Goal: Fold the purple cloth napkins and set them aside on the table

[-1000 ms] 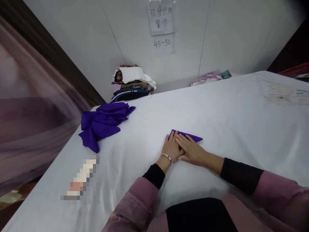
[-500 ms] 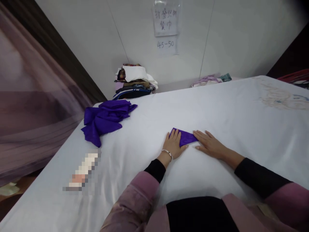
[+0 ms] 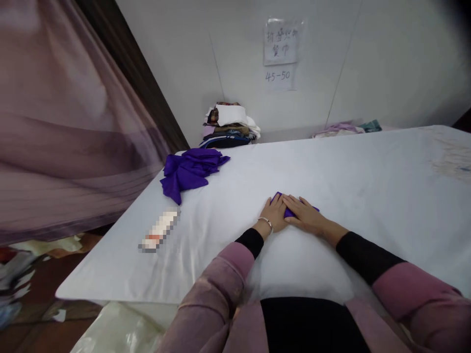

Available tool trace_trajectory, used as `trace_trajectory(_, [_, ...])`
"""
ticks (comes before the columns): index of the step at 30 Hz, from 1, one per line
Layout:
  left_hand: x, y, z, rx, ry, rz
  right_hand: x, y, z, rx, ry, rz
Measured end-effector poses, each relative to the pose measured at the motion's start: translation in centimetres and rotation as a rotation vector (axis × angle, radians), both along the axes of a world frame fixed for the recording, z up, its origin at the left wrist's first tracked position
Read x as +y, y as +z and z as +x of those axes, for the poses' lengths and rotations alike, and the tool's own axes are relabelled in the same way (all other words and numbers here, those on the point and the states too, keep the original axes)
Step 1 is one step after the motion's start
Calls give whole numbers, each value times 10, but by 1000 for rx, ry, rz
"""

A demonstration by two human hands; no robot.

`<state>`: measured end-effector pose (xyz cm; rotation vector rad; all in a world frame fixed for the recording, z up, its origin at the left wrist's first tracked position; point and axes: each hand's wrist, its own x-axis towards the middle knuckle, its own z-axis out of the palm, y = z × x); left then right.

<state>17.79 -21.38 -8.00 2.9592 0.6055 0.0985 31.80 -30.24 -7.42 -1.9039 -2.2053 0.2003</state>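
A folded purple cloth napkin (image 3: 289, 213) lies on the white-covered table in front of me, mostly covered by both hands. My left hand (image 3: 275, 214) rests flat on its left part, fingers stretched out, a silver bracelet at the wrist. Across its middle lies my right hand (image 3: 303, 214), also flat with fingers extended, its fingertips touching the left hand's fingers. A narrow purple tip shows past the right hand, and a corner shows above the left fingers. Farther left, a loose heap of purple cloth (image 3: 191, 169) lies crumpled near the table's edge.
The white tablecloth (image 3: 368, 181) spreads around my hands. A blurred-out oblong item (image 3: 160, 231) lies at the left. Behind the table are a stack of folded clothes (image 3: 230, 125) and other fabrics (image 3: 340, 128). A sheer curtain (image 3: 73, 122) hangs at left; paper signs (image 3: 280, 49) are on the wall.
My right hand has slid left along the purple napkin from its pointed end until it meets my left hand. The view has turned left, showing more floor and curtain.
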Motion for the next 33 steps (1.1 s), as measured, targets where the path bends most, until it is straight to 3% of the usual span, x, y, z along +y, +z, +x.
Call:
trace_trajectory(4, [2, 5, -16, -37, 4, -75, -2, -12, 10, -40, 9, 41])
trace_trajectory(11, [-1, 12, -106, -35, 219, -163, -2, -15, 11, -80, 18, 51])
trace_trajectory(14, [-9, 11, -123, -116, 292, -142, -2, -17, 12, -75, 18, 58])
trace_trajectory(19, [-18, 10, -107, -261, 372, -93, -2, -15, 11, -85, 10, 35])
trace_trajectory(27, [-20, 17, -84, -225, 516, -126, 1, -19, 13, -89, 15, 57])
trace_trajectory(33, [-25, 16, -85, -213, 525, -78, 0, -20, 14, -74, 31, 72])
